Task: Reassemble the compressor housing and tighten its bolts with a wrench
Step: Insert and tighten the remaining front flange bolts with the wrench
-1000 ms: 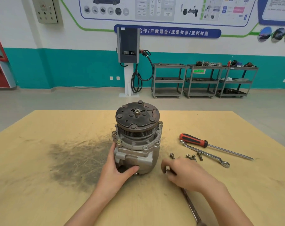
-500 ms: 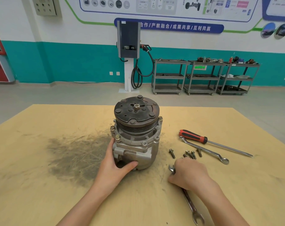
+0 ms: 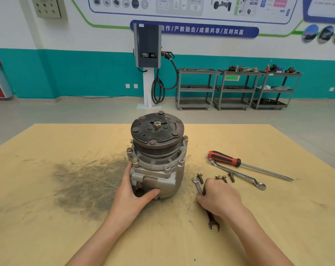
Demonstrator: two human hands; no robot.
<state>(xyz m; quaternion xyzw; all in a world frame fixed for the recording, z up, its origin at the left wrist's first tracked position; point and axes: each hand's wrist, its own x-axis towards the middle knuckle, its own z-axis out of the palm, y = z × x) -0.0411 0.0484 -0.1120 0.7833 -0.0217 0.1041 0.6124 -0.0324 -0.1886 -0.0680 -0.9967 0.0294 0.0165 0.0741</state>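
A blue wall banner (image 3: 194,30) reads "合作/产教融合/成果共享/互利共赢". On the tan wooden table (image 3: 48,237), your left hand (image 3: 133,196) grips the upright grey metal compressor (image 3: 157,156); your right hand (image 3: 219,198) curls around a steel open-ended wrench (image 3: 213,225) beside loose bolts (image 3: 200,178).

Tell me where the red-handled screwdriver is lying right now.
In the head view the screwdriver lies on the table to the right of the compressor, just beyond the ring spanner and the loose bolts.
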